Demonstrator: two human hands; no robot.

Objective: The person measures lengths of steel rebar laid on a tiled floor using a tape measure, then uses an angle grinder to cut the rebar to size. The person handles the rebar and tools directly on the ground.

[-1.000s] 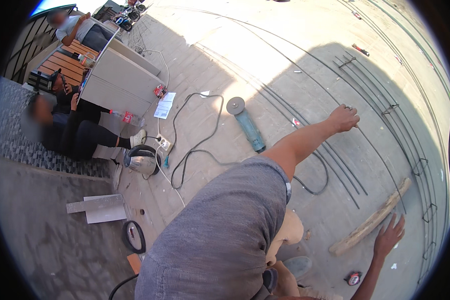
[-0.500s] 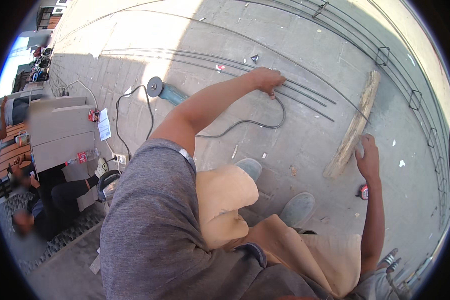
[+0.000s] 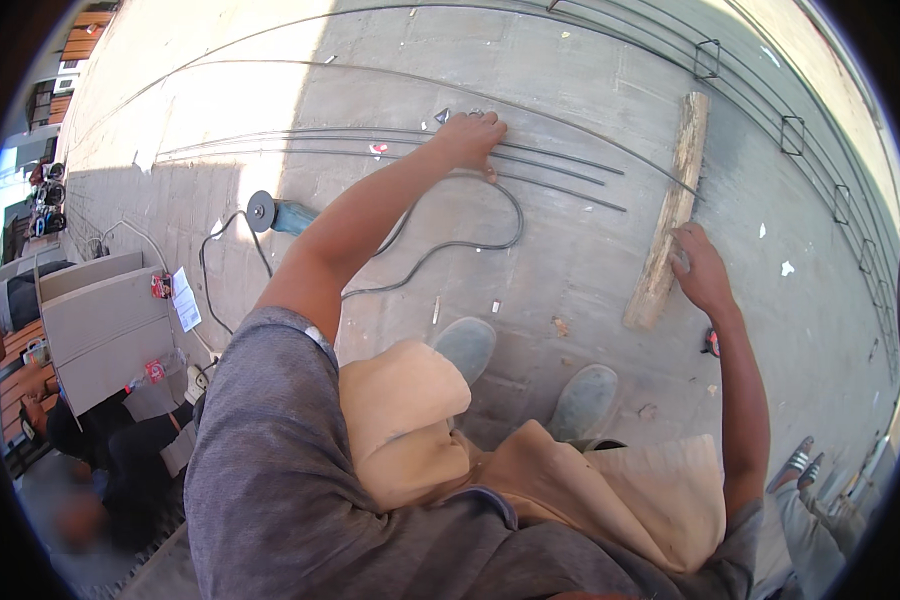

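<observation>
Several thin dark steel rods (image 3: 560, 162) lie side by side on the ground. My left hand (image 3: 470, 142) reaches across them near their right ends, its thumb spread away from the fingers; whether it presses on the rods is hidden. My right hand (image 3: 702, 268) hangs at the right edge of a rough wooden block (image 3: 678, 190), fingers slightly bent and thumb apart, with nothing seen in it. Contact with the wood is unclear. One longer curved rod (image 3: 530, 103) rests its end at the block. Beyond my left forearm lies an angle grinder (image 3: 288, 217) with a disc.
A black cable (image 3: 518, 225) loops below the rods. Along the far right runs a long rebar cage (image 3: 792, 135). A tape measure (image 3: 711, 343) lies beside my right forearm. At left are a cardboard box (image 3: 100, 320) and people; another person's sandalled foot (image 3: 796, 462) is at lower right.
My view has shifted, so most things sit further left. My left hand has moved slightly left along the rods. My right hand has come closer to the wooden block.
</observation>
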